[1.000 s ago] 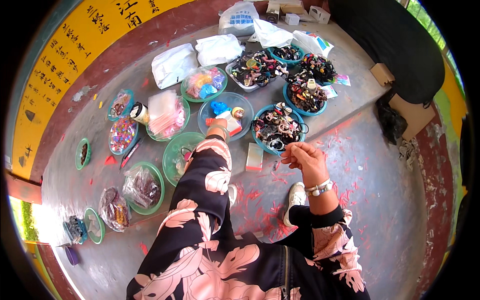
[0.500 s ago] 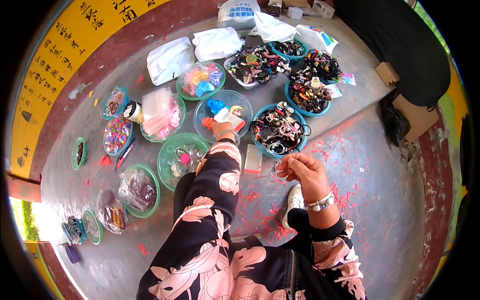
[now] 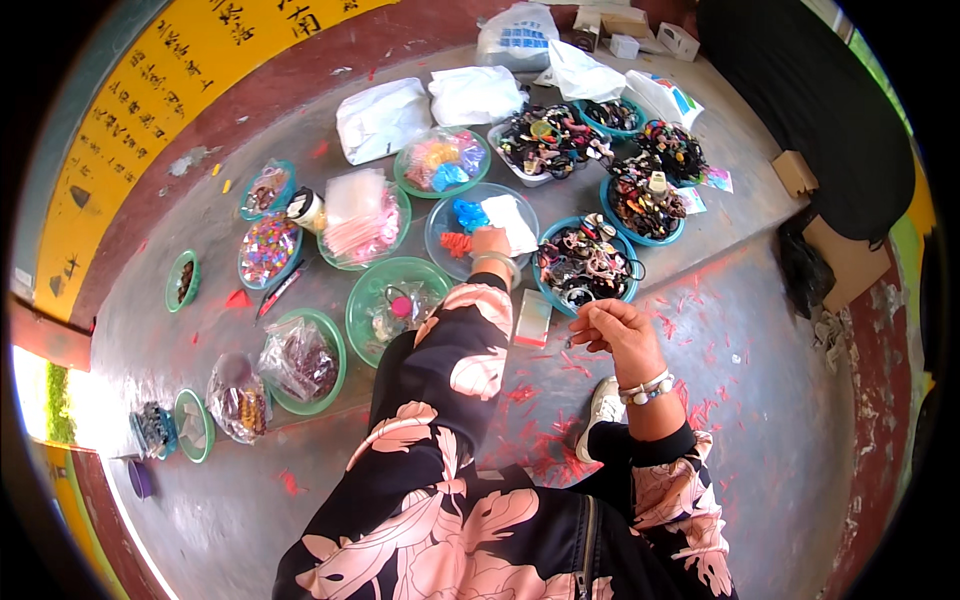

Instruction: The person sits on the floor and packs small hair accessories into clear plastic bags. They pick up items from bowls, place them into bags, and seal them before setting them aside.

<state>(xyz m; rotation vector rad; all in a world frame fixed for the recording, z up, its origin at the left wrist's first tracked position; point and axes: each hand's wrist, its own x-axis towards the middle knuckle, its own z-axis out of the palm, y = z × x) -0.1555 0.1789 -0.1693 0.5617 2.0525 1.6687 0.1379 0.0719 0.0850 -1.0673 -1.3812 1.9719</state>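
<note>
My left hand is the reaching hand at this stage: it is inside the clear basin, with the fingers beside the white piece, which sits in the basin's right part. Note the change over the last half second: the white piece then had red beside its lower edge and a golden round item in view just beyond it; now a broad white face shows, and neither the red part nor the round item is visible. I read this as a turn or shift of the white piece by my left fingers, which places the work in hand within this basin. Left grip status: I cannot tell, as the back of the hand hides the fingertips. The blue item and the red bundle lie to the left, the red bundle next to my fingers. My right hand maintains its station near the blue bowl of dark bands, thumb and index tip together; whether anything fine is pinched there, I cannot tell
</note>
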